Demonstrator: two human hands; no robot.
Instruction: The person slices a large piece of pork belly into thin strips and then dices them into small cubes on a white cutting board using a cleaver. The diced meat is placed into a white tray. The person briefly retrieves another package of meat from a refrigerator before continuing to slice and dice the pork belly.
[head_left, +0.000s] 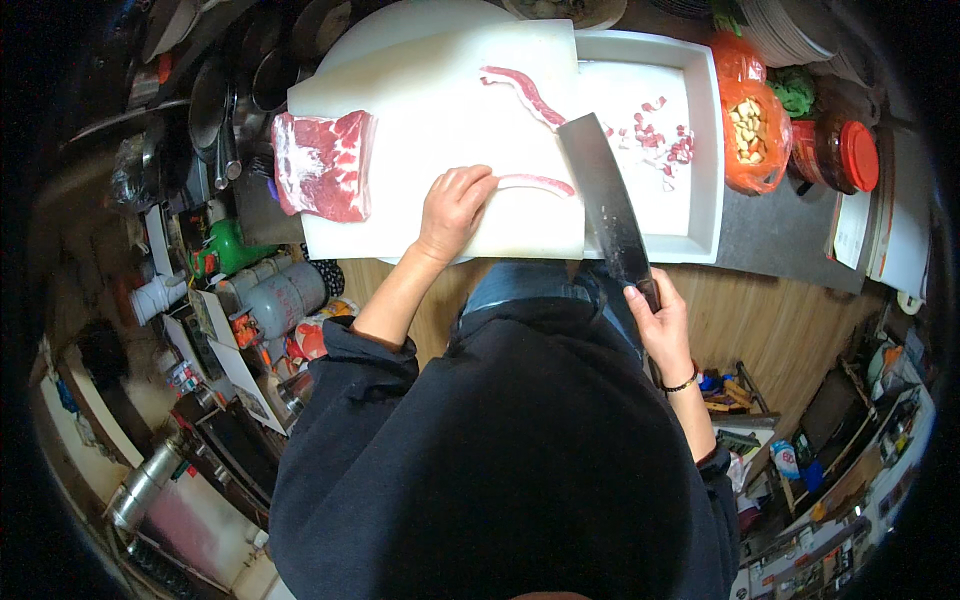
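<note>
My left hand (454, 208) rests on the white cutting board (420, 90), its fingertips on the left end of a thin meat strip (536, 181). In my right hand (662, 319) is the handle of a large cleaver (607, 191), its blade slanting over the board's right edge. The blade's tip is close to the lower end of a second, curved strip (529, 94). A thick slab of raw, fatty meat (324, 166) lies at the board's left edge. Small diced meat pieces (651, 136) are in a white tray (705, 150) on the right.
Right of the tray sit an orange plastic bag (780, 142) holding pale peeled cloves or chunks and a jar with a red lid (859, 156). Stacked plates (787, 34) stand at the back right. Pans (208, 109) are at the left, with a gas cylinder (286, 300) lower down.
</note>
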